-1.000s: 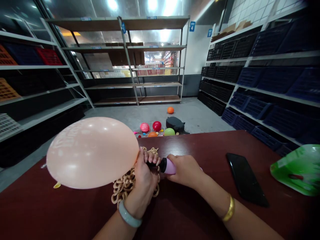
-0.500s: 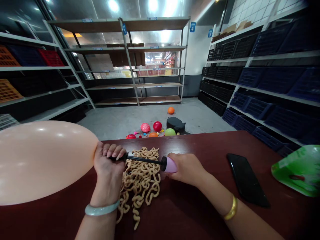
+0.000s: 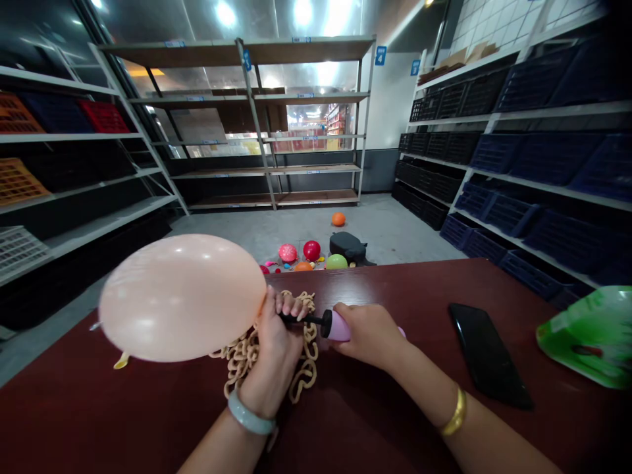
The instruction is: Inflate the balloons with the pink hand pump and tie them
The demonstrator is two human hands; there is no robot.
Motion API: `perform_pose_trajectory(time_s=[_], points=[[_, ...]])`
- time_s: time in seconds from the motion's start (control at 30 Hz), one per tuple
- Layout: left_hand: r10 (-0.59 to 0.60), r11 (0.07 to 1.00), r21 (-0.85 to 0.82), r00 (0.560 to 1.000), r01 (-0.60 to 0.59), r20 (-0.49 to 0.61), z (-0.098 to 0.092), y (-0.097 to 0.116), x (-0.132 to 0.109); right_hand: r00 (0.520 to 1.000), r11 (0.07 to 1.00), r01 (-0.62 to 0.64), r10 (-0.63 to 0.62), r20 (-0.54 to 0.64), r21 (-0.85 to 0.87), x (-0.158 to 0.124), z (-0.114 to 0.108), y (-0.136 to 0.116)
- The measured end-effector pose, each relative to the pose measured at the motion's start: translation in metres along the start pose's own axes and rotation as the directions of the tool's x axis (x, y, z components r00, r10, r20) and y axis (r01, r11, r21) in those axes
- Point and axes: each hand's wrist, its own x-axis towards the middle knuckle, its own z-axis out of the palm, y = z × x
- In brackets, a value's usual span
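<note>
A large pale peach balloon [image 3: 182,299], inflated, extends to the left from my left hand [image 3: 282,336]. That hand is closed at the balloon's neck, around the black end of a hand balloon pump [image 3: 340,326]; the join between neck and pump is hidden in the fist. A short length of the pump's black rod shows between my hands. My right hand [image 3: 372,332] is wrapped round the pump's lilac barrel. Beneath my left hand and forearm, tan twisted cords [image 3: 241,362], maybe long thin balloons, lie in a tangled pile on the dark red table [image 3: 385,415].
A black phone [image 3: 488,352] and a green pouch [image 3: 590,336] lie on the table at right. Near the left edge is a small yellow piece [image 3: 121,361]. Balloons [image 3: 311,250] and a dark round stool-like object [image 3: 347,246] are on the floor beyond. Shelves with crates [image 3: 533,158] surround the room.
My left hand has moved right toward my right hand, bringing the balloon along. Less of the pump's black rod shows between them. The right hand has hardly moved.
</note>
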Motion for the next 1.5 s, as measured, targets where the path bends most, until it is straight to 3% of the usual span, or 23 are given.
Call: perform_pose_trajectory(time_s=[0.17,0.3,0.4,0.6,0.7,0.83,1.13,1.27,1.5], points=[[-0.010,1.000,0.017,1.000,0.010,0.017,0.003,-0.022,-0.007,1.000,1.000,-0.007,0.007,-0.011,0.012,0.000,0.004,-0.002],[-0.004,0.999,0.034,1.000,0.004,0.002,0.007,-0.016,-0.005,1.000,0.998,-0.004,0.005,-0.019,0.056,0.001,0.002,-0.006],[0.020,1.000,0.022,1.000,-0.021,0.021,0.007,0.007,0.001,1.000,0.997,-0.007,0.008,-0.011,0.072,0.002,0.000,-0.006],[0.145,0.988,-0.061,0.987,-0.141,0.069,-0.009,0.078,0.022,1.000,0.998,0.014,-0.014,0.000,0.067,0.003,0.000,0.006],[0.159,0.985,-0.082,0.985,-0.154,0.062,-0.017,0.092,0.028,0.999,0.997,0.032,-0.032,0.000,0.066,0.003,0.001,0.013],[0.150,0.984,-0.110,0.987,-0.144,0.051,-0.019,0.077,0.029,0.999,0.999,0.029,-0.028,-0.031,0.029,0.002,0.001,0.019],[0.036,0.999,-0.040,0.999,-0.036,-0.009,-0.005,0.011,0.013,0.999,1.000,0.028,-0.028,-0.045,0.005,0.002,0.006,0.007],[-0.014,1.000,0.007,1.000,0.014,0.020,-0.003,-0.014,0.002,0.999,0.998,0.018,-0.016,-0.032,0.059,0.001,0.006,0.001],[-0.007,0.998,0.061,0.999,0.004,0.049,0.002,-0.017,-0.005,0.995,0.990,0.081,-0.072,-0.075,0.117,-0.001,0.002,-0.006]])
